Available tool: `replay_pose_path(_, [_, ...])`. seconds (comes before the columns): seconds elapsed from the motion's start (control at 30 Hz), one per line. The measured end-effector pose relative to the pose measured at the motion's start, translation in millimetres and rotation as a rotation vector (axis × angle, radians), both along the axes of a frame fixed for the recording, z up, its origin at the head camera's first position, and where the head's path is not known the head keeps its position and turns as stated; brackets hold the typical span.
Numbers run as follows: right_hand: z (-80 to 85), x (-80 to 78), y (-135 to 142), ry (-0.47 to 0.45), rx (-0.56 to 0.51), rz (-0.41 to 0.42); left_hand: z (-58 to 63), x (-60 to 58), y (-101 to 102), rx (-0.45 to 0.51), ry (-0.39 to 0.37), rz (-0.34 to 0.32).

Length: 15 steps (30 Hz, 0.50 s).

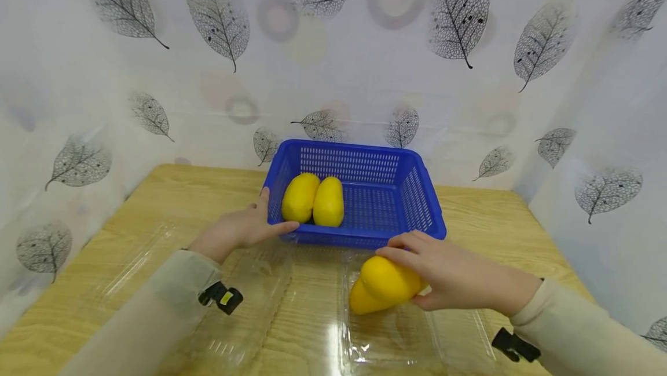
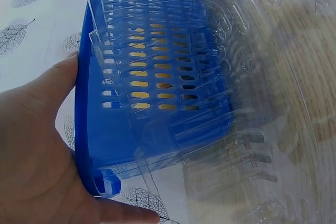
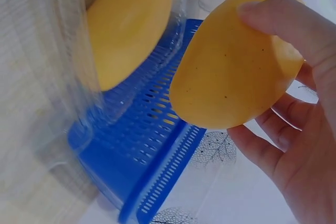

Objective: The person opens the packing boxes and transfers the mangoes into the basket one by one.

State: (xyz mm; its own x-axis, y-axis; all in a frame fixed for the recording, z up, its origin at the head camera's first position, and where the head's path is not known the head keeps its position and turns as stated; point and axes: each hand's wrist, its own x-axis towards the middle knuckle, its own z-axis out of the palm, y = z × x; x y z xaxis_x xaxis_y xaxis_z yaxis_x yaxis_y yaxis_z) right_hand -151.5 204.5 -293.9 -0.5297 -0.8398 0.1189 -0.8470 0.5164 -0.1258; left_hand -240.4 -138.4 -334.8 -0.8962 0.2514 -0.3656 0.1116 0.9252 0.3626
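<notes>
My right hand (image 1: 453, 269) grips a yellow mango (image 1: 393, 278) between thumb and fingers, above a clear plastic clamshell box (image 1: 391, 353). A second mango (image 3: 131, 30) lies in that box, partly hidden behind the held one in the head view. Spread along the near left corner of a blue plastic basket (image 1: 365, 238), my left hand (image 1: 239, 228) touches its rim with thumb and finger extended; its other fingers are hidden in the head view. Two more mangoes, one (image 1: 301, 197) at the left wall and one (image 1: 328, 202) beside it, sit inside the basket.
Another clear clamshell box (image 1: 234, 318) lies spread on the wooden table (image 1: 495, 237) at the left, beneath my left forearm. A leaf-patterned white sheet (image 1: 344, 75) hangs behind and at both sides of the table.
</notes>
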Motion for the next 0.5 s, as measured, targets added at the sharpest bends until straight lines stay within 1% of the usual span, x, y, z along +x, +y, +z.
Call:
replay_pose_path(0.2, [9.9, -5.3, 0.0, 0.012, 0.019, -0.023, 1.1, -0.7, 0.4, 0.002, 0.006, -0.001])
replay_pose_path(0.33, [13.7, -9.6, -0.2, 0.015, 0.018, -0.022, 2.3, 0.9, 0.3, 0.011, 0.006, 0.001])
replay_pose_path(0.5, [17.4, -15.5, 0.1, 0.004, 0.032, -0.043, 2.2, 2.2, 0.4, 0.028, -0.007, 0.006])
